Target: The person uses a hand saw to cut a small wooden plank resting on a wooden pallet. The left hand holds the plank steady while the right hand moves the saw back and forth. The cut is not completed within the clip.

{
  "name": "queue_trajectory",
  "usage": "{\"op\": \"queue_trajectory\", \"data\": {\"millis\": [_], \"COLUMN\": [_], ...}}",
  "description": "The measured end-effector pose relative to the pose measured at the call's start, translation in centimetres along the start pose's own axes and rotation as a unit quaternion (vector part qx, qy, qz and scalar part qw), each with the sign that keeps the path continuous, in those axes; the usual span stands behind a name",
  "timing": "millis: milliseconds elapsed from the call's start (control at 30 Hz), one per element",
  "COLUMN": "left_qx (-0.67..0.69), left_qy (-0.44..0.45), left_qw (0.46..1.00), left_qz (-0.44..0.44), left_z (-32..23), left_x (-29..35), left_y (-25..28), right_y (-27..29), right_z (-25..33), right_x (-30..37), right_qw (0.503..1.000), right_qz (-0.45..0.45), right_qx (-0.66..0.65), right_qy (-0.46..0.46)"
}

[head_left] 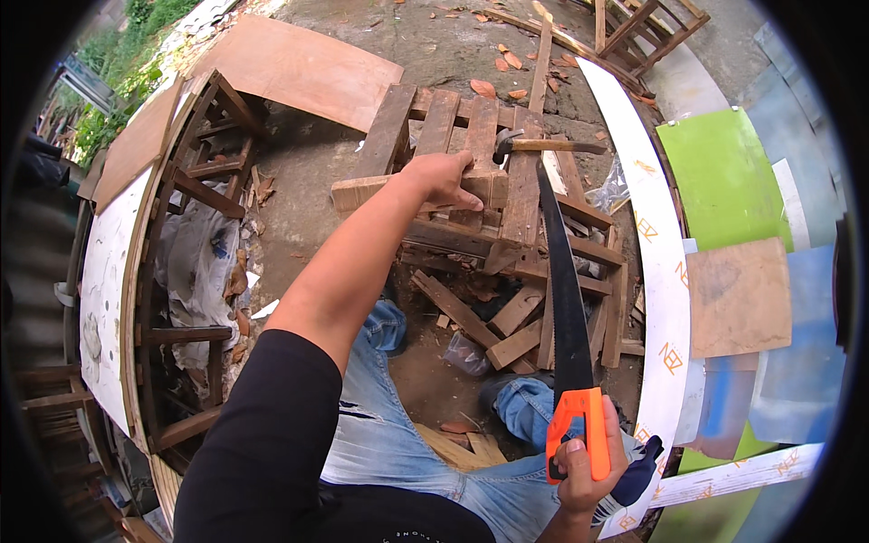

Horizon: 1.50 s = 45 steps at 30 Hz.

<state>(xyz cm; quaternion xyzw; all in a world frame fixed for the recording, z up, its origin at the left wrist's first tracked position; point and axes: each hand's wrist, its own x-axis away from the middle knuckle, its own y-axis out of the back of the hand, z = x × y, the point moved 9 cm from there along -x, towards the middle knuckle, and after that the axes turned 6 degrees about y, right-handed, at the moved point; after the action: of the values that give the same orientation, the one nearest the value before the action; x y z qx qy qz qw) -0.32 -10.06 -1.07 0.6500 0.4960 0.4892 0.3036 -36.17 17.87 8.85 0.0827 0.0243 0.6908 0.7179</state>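
Note:
My right hand [584, 475] is closed round the orange handle of a handsaw [568, 308]. Its dark blade points away from me, angled up beside the slatted wooden stand [523, 199]. My left arm reaches forward, and my left hand [441, 178] grips a short wooden plank [362, 192] lying crosswise on the stand's slats; some fingers are hidden behind the hand. Just right of that hand, a claw hammer [554, 145] with a wooden handle lies on the stand. The saw blade is apart from the plank.
Wood offcuts [516, 344] and a clear plastic cup [466, 355] lie on the ground under the stand. At left stands a wooden frame [195, 425] with a white panel. A plywood sheet [299, 68] lies beyond. A long white curved board [665, 299] runs along the right.

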Motion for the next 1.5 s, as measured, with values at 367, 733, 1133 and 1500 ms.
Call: {"op": "queue_trajectory", "data": {"millis": [367, 733, 1133, 1500], "left_qx": [0.046, 0.06, -0.027, -0.049], "left_qy": [-0.021, -0.022, -0.017, -0.081], "left_qw": [0.999, 0.998, 0.999, 0.993], "left_qz": [0.01, 0.006, -0.019, -0.066], "left_z": [0.6, 1.3, 1.5, 1.0], "left_x": [-0.8, -1.5, -2.0, 0.6], "left_y": [0.3, 0.3, 0.4, 0.4], "right_y": [-4.3, -4.5, -4.1, -3.7], "right_z": [-1.0, -1.7, -2.5, -2.8], "right_x": [-1.9, -3.0, -3.0, -2.9], "right_qw": [0.997, 0.998, 0.998, 0.999], "right_qz": [0.044, 0.046, 0.042, 0.029], "right_qx": [0.04, 0.011, 0.009, 0.003], "right_qy": [0.041, 0.042, 0.037, 0.03]}}
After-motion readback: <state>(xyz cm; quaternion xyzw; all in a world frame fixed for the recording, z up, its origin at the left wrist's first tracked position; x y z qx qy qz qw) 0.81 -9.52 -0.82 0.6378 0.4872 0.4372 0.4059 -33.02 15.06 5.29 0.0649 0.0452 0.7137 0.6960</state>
